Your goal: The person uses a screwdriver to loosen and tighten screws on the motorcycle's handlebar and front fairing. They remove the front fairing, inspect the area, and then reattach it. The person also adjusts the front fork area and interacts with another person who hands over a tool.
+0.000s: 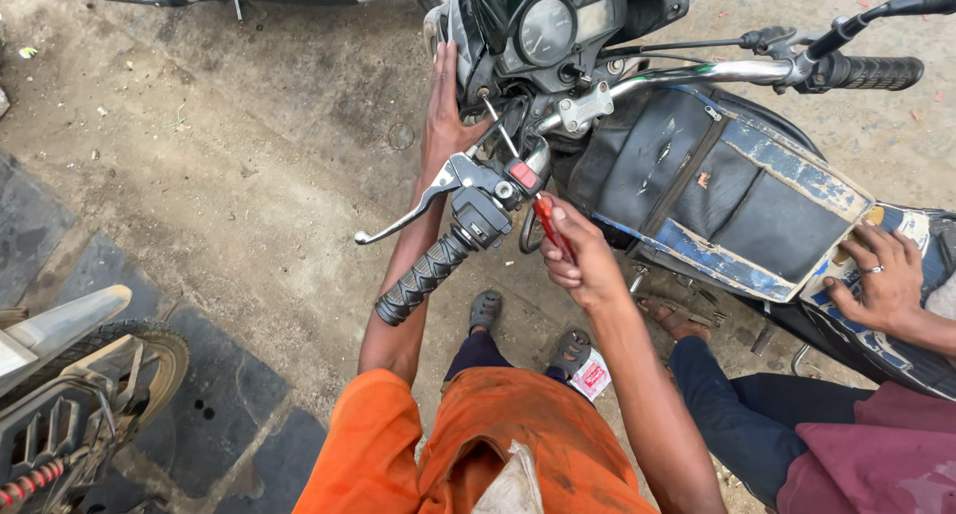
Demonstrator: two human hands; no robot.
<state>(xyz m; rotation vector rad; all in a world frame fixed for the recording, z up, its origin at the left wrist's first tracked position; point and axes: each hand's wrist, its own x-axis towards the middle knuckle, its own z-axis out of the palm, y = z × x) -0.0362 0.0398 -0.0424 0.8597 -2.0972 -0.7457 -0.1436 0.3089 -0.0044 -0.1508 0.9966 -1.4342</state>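
Left hand [445, 116] on headlight cowl [460, 26], right hand [583, 260] holding screwdriver [528, 180] right of handlebar grip [423, 277]

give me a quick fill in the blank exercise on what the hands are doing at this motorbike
1. The right hand grips a screwdriver whose handle is ____.
2. The left hand rests against the motorbike's ____, beside the speedometer.
3. Another person's hand, wearing a ____, rests on the tank cover.

Missing words: red; front fairing; ring
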